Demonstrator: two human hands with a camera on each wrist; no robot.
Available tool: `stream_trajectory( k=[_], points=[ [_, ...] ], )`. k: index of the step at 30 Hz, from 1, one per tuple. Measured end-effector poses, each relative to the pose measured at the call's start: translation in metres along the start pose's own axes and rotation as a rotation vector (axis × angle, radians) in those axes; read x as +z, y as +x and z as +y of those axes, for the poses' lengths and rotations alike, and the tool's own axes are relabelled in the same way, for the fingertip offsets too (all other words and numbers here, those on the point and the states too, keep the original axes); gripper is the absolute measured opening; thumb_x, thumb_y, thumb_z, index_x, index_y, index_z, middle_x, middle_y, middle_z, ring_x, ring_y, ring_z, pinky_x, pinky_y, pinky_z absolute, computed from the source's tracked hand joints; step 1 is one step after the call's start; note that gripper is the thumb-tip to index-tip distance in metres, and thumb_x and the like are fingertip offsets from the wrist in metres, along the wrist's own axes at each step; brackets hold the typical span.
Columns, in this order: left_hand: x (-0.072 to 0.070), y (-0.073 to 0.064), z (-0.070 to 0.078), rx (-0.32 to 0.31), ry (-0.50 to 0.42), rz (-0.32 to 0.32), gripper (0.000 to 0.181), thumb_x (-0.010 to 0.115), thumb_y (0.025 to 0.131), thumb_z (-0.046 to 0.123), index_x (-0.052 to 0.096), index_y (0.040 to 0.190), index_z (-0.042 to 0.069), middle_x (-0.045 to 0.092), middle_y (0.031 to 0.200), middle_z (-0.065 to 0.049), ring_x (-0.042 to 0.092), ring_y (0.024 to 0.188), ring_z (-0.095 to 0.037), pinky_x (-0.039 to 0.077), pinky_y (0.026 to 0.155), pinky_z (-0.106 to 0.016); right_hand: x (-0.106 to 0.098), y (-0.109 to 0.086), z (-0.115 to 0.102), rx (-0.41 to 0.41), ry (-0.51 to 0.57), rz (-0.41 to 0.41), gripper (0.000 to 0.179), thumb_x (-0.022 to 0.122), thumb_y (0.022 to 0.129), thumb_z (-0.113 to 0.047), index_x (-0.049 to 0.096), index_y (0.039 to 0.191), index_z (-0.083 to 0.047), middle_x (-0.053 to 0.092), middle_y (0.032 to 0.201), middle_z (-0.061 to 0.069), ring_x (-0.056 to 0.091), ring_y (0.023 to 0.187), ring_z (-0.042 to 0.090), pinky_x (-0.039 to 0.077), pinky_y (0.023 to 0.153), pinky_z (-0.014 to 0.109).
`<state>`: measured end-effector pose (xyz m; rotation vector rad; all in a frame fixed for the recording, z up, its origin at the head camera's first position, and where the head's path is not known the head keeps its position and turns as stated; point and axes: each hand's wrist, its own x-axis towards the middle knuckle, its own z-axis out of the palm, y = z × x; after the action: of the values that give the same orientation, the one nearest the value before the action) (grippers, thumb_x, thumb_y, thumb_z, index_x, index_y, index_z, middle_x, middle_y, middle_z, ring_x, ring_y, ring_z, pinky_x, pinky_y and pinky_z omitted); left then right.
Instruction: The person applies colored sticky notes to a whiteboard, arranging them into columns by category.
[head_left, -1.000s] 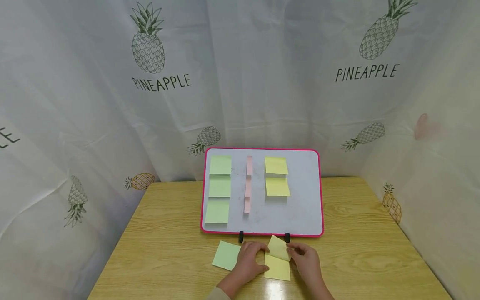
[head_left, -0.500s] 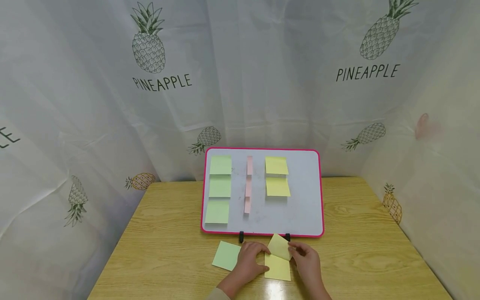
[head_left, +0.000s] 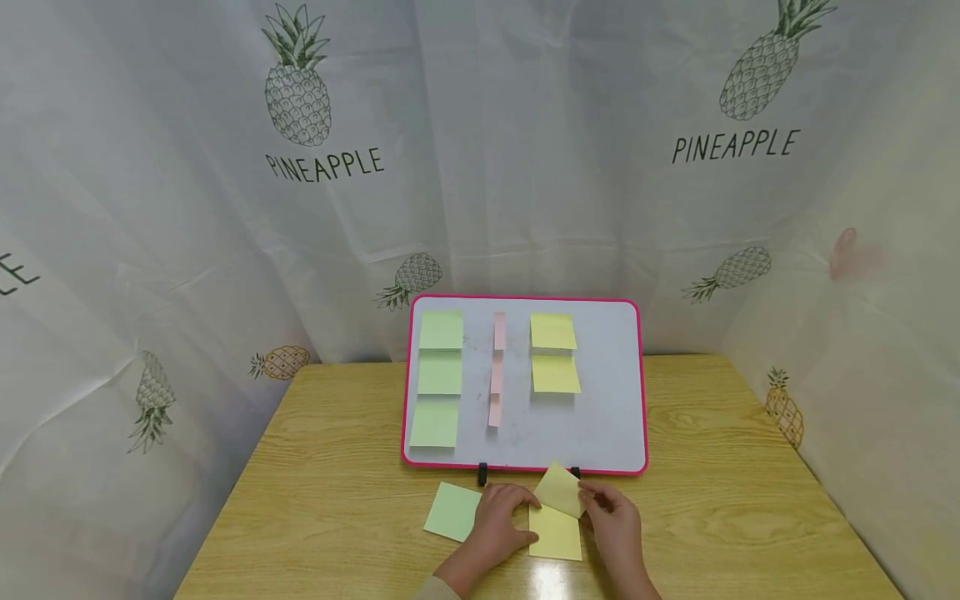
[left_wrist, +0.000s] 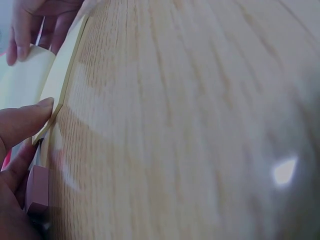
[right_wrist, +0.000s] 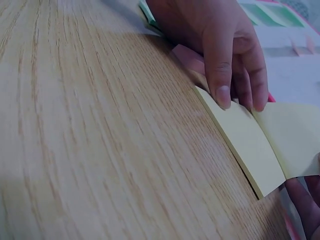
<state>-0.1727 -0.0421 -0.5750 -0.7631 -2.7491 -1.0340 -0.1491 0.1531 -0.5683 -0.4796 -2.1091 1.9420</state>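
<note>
A yellow sticky note pad (head_left: 555,540) lies on the table, its top sheet (head_left: 559,492) lifted and folded back toward the board. My left hand (head_left: 498,518) holds the pad by its left side; in the right wrist view the thumb (right_wrist: 220,75) presses on the pad (right_wrist: 240,135). At the sheet's right edge, my right hand (head_left: 617,527) pinches it between thumb and fingers. Left of the left hand rests a green sticky note pad (head_left: 452,511), partly covered by that hand. A pink pad (left_wrist: 37,190) shows beside the left hand in the left wrist view.
Just behind the hands stands a pink-framed whiteboard (head_left: 611,417) on black feet (head_left: 483,474). On it hang columns of green notes (head_left: 439,372), narrow pink notes (head_left: 497,372) and yellow notes (head_left: 555,374). A pineapple-print curtain (head_left: 517,167) encloses the wooden table (head_left: 322,500).
The lifted top sheet has risen slightly farther up and away from the pad, with my right hand still pinching it. My left hand has stayed in place.
</note>
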Motion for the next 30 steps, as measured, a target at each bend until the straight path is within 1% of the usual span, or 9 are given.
stream_trajectory(
  k=[3, 7, 10, 15, 19, 23, 26, 30],
  points=[
    [0.0, 0.0, -0.001, -0.002, 0.004, -0.004, 0.04, 0.09, 0.064, 0.019, 0.068, 0.097, 0.025, 0.065, 0.104, 0.015, 0.052, 0.107, -0.014, 0.036, 0.102, -0.039, -0.001, 0.001, -0.001, 0.009, 0.023, 0.002, 0.021, 0.065, 0.091, 0.002, 0.067, 0.109, 0.012, 0.064, 0.086, 0.012, 0.057, 0.071, 0.01, 0.056, 0.06, 0.024],
    [0.001, 0.0, -0.001, 0.001, 0.008, -0.01, 0.04, 0.09, 0.065, 0.02, 0.068, 0.098, 0.025, 0.064, 0.104, 0.015, 0.052, 0.108, -0.014, 0.035, 0.103, -0.04, -0.003, 0.004, -0.005, -0.015, -0.002, 0.005, 0.022, 0.067, 0.089, 0.001, 0.068, 0.109, 0.01, 0.066, 0.085, 0.01, 0.056, 0.071, 0.008, 0.054, 0.059, 0.022],
    [0.001, 0.0, -0.001, 0.006, 0.012, -0.015, 0.04, 0.09, 0.066, 0.02, 0.068, 0.098, 0.025, 0.064, 0.106, 0.014, 0.052, 0.109, -0.015, 0.034, 0.104, -0.042, -0.004, 0.006, -0.008, -0.038, -0.007, 0.011, 0.02, 0.07, 0.087, 0.002, 0.07, 0.105, 0.01, 0.067, 0.084, 0.007, 0.057, 0.071, 0.005, 0.054, 0.06, 0.022],
    [0.002, 0.0, -0.002, 0.015, 0.022, -0.016, 0.04, 0.09, 0.066, 0.02, 0.068, 0.099, 0.024, 0.064, 0.107, 0.013, 0.052, 0.109, -0.015, 0.034, 0.104, -0.041, -0.007, 0.011, -0.01, -0.062, 0.081, 0.018, 0.018, 0.072, 0.082, 0.008, 0.068, 0.098, 0.015, 0.07, 0.082, 0.01, 0.064, 0.071, 0.007, 0.058, 0.064, 0.029],
    [0.002, 0.0, -0.003, 0.015, 0.029, -0.022, 0.039, 0.09, 0.067, 0.021, 0.068, 0.099, 0.025, 0.063, 0.106, 0.015, 0.052, 0.108, -0.014, 0.036, 0.102, -0.039, -0.01, 0.014, -0.011, -0.064, 0.11, 0.016, 0.018, 0.072, 0.08, 0.011, 0.066, 0.097, 0.016, 0.07, 0.081, 0.011, 0.067, 0.07, 0.01, 0.058, 0.065, 0.032],
    [0.002, 0.001, -0.004, 0.012, 0.027, -0.032, 0.039, 0.09, 0.068, 0.022, 0.067, 0.099, 0.026, 0.063, 0.106, 0.016, 0.052, 0.109, -0.014, 0.036, 0.102, -0.039, -0.013, 0.018, -0.016, -0.04, 0.119, 0.011, 0.021, 0.071, 0.081, 0.011, 0.064, 0.1, 0.016, 0.069, 0.083, 0.015, 0.068, 0.07, 0.013, 0.059, 0.065, 0.035],
    [0.002, 0.001, -0.004, 0.018, 0.024, -0.028, 0.039, 0.09, 0.068, 0.022, 0.067, 0.099, 0.026, 0.063, 0.106, 0.016, 0.052, 0.109, -0.014, 0.035, 0.103, -0.039, -0.014, 0.022, -0.02, -0.036, 0.103, 0.007, 0.019, 0.07, 0.082, 0.011, 0.063, 0.099, 0.016, 0.068, 0.083, 0.016, 0.068, 0.068, 0.014, 0.059, 0.064, 0.036],
    [0.003, 0.0, -0.005, 0.025, 0.023, -0.027, 0.038, 0.09, 0.068, 0.022, 0.068, 0.099, 0.027, 0.062, 0.106, 0.017, 0.052, 0.108, -0.014, 0.035, 0.103, -0.04, -0.017, 0.028, -0.028, -0.042, 0.038, 0.019, 0.017, 0.072, 0.083, 0.007, 0.066, 0.098, 0.013, 0.07, 0.083, 0.016, 0.068, 0.068, 0.014, 0.058, 0.064, 0.032]
  ],
)
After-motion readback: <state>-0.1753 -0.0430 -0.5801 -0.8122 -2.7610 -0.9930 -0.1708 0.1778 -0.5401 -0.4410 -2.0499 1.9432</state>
